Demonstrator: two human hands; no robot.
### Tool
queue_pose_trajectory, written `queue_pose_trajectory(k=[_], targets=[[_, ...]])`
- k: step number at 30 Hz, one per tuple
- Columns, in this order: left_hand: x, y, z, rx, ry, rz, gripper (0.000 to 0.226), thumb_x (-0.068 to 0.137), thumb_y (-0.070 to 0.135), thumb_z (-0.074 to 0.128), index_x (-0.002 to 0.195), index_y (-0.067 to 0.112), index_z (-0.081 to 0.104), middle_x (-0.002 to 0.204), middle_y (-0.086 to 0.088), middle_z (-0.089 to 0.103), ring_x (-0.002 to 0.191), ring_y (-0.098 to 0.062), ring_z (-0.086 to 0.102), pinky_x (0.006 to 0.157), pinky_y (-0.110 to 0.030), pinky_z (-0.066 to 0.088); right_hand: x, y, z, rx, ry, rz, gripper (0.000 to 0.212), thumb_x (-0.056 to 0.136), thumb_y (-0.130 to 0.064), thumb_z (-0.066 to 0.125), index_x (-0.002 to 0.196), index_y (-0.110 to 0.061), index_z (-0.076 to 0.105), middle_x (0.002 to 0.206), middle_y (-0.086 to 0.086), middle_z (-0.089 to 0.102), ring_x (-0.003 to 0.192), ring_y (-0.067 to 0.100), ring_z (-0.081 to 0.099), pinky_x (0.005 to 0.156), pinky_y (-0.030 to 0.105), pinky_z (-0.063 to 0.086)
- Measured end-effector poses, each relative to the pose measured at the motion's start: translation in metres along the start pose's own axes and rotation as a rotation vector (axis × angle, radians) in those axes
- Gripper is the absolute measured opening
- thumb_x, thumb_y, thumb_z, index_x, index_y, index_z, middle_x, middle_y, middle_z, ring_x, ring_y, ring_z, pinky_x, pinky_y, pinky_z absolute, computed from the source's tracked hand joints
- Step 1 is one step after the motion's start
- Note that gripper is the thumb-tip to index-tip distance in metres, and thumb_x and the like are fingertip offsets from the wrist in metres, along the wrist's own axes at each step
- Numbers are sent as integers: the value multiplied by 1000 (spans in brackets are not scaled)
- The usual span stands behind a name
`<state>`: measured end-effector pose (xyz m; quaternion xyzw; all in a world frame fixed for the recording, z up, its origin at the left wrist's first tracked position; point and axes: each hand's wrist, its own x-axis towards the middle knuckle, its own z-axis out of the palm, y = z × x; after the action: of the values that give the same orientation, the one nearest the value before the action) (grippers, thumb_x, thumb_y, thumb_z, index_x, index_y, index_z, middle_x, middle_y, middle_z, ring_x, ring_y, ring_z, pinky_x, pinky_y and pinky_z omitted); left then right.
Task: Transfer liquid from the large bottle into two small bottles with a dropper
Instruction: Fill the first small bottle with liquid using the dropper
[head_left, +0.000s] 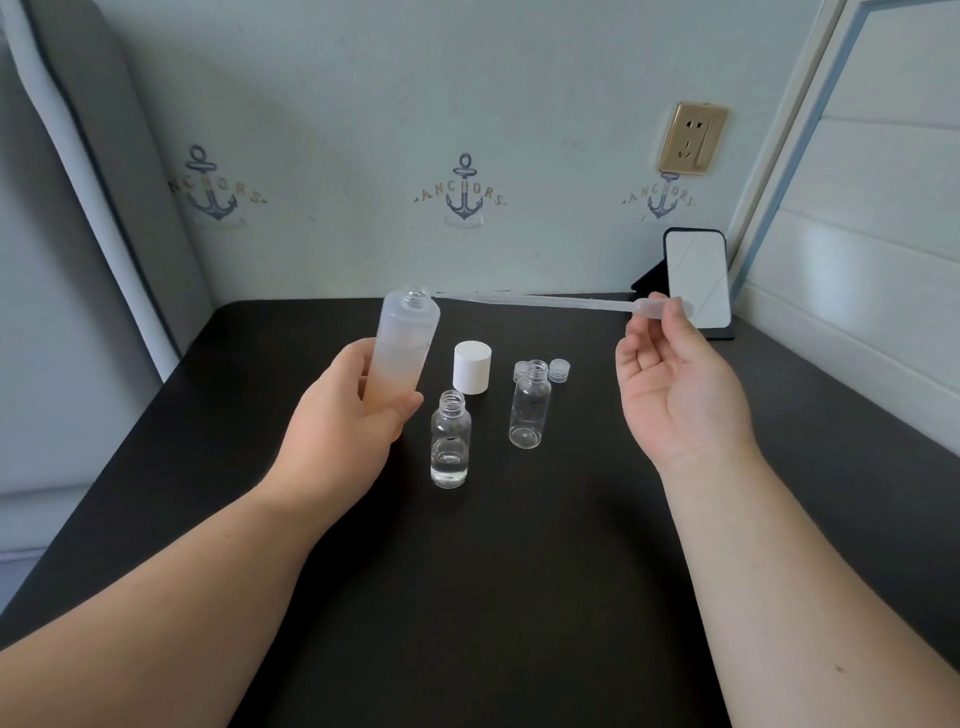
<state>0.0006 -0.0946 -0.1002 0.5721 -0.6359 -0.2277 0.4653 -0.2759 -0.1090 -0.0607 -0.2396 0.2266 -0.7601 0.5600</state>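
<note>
My left hand (343, 415) grips the large bottle (402, 353), uncapped and tilted, lifted off the black table (519, 597). My right hand (675, 384) pinches the dropper (550, 302) by its bulb; it lies level, its tip just beside the bottle's mouth. Between my hands stand the near small bottle (450, 441), partly filled, and the far small bottle (529, 405), well apart, with the white cap (471, 367) behind. I see open table toward the near edge; a phone (696, 278) leans at the far right corner.
</note>
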Motion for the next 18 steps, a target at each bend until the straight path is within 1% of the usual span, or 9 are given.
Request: queue_pose_trajectory(k=[3,6,9,11,12,15,18], targets=[[-1,1,0,22,-11,3,41,91,34,69,100,64,43,99,37,58,87,-1,64,76,-31,52,0,0,0,-4,1,-16,11,97,-16,64,96,-8,71,91,1,73,78,10,70,72,21,55],[-2,2,0,35,-10,13,43,90,34,70,105,64,43,98,36,58,92,-5,65,80,-34,52,0,0,-1,-14,-4,-24,12,97,-16,64,92,-8,73,91,1,73,78,11,70,73,22,55],[-2,4,-1,53,-6,42,45,89,34,71,105,67,45,102,37,56,93,-1,62,78,-30,50,1,-1,-2,-54,-17,-43,17,97,-16,65,87,-10,77,91,1,73,79,11,70,73,22,55],[-2,2,0,75,9,73,41,88,32,71,110,58,48,103,34,57,95,6,57,75,-24,44,1,-1,-3,-80,-27,-59,21,96,-16,65,81,-12,79,92,1,74,79,11,70,74,22,55],[-1,1,0,89,19,84,39,88,31,71,112,54,50,103,31,58,97,9,54,74,-22,42,1,-1,-4,-88,-28,-67,21,96,-16,65,82,-12,78,91,0,74,79,11,70,74,22,55],[0,-2,0,141,40,90,37,88,29,71,115,47,54,103,21,60,97,5,54,74,-20,39,2,-2,-6,-98,-18,-82,17,97,-16,64,86,-13,77,89,0,74,77,11,69,74,22,55],[1,-3,-1,199,56,108,41,88,26,72,122,43,56,107,20,58,95,-1,53,76,-19,37,3,-3,-8,-101,3,-99,9,98,-15,64,94,-13,73,85,0,74,73,11,67,72,22,54]])
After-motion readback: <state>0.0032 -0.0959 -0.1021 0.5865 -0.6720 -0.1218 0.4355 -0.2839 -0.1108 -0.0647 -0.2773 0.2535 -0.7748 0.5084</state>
